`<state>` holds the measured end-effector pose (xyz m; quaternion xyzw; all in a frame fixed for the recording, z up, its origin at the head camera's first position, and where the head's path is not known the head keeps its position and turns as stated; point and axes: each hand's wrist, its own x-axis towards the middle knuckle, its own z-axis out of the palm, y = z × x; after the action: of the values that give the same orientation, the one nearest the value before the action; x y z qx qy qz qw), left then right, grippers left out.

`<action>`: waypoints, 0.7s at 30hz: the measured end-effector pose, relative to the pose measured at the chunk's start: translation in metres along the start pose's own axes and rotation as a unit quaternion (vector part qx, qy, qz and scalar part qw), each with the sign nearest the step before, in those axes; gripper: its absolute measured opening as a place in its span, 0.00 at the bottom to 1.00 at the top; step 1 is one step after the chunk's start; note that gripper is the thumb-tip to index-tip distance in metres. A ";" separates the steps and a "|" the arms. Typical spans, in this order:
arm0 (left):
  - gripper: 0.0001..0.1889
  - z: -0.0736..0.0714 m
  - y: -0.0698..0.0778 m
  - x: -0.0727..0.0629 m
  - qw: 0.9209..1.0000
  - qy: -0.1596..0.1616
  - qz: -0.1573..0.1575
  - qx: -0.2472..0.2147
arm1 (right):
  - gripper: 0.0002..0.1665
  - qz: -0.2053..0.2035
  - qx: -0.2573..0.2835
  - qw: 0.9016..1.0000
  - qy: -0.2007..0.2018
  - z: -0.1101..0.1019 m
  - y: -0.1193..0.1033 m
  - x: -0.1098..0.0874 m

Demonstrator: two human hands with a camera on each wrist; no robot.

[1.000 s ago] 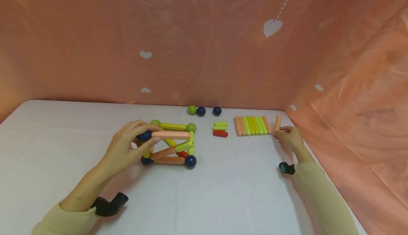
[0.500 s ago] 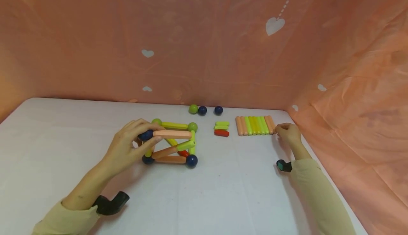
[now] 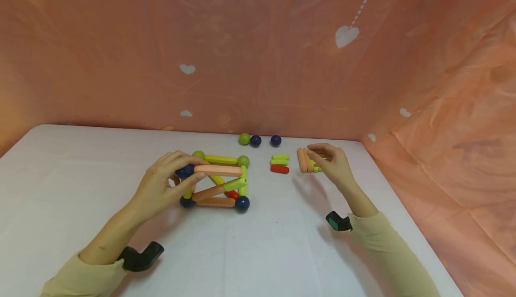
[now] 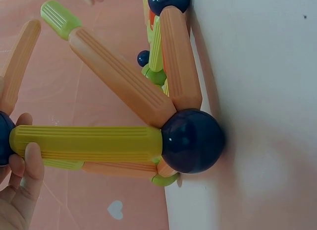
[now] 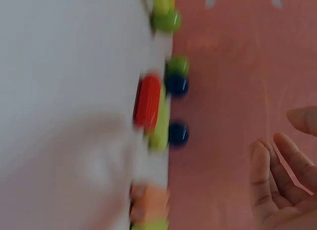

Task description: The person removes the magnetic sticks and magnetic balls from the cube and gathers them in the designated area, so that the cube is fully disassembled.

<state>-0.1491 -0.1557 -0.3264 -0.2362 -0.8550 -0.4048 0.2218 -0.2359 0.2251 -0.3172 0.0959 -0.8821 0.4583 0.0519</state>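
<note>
My left hand (image 3: 169, 178) pinches a dark blue ball (image 3: 185, 170) at the raised corner of a framework of magnetic rods and balls. From that ball a peach rod (image 3: 217, 170) sticks out to the right, and a yellow rod (image 4: 89, 143) runs down to a lower blue ball (image 4: 193, 141). Inside the framework slants a peach rod (image 4: 121, 74) tipped with a short green rod (image 4: 60, 19). My right hand (image 3: 332, 165) hovers over a row of rods (image 3: 304, 160), hiding much of it. In the right wrist view its thumb and fingers stand apart, holding nothing.
Two short green rods (image 3: 280, 159) and a short red rod (image 3: 280, 169) lie between framework and row. Behind them are a green ball (image 3: 244, 139) and two blue balls (image 3: 255, 141) along the back edge. An orange curtain (image 3: 258, 55) hangs behind the white table (image 3: 274, 252).
My right hand set a peach rod at the right end of the row, let go, and moved left above the row. The left hand and framework have stayed put.
</note>
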 end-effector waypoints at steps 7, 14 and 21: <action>0.12 -0.001 0.001 0.000 1.000 -0.007 -0.004 0.000 | 0.17 -0.006 0.069 0.996 -0.059 0.026 -0.027 -0.011; 0.13 0.000 0.001 -0.001 1.000 -0.003 0.001 0.000 | 0.16 -0.024 0.096 0.991 -0.090 0.044 -0.043 -0.021; 0.13 0.000 0.000 -0.002 1.000 -0.002 -0.002 0.001 | 0.15 -0.035 0.163 0.975 -0.146 0.056 -0.058 -0.030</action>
<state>-0.1477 -0.1556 -0.3275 -0.2354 -0.8563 -0.4041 0.2191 -0.1943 0.1500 -0.3083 0.1998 -0.7899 0.5747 -0.0771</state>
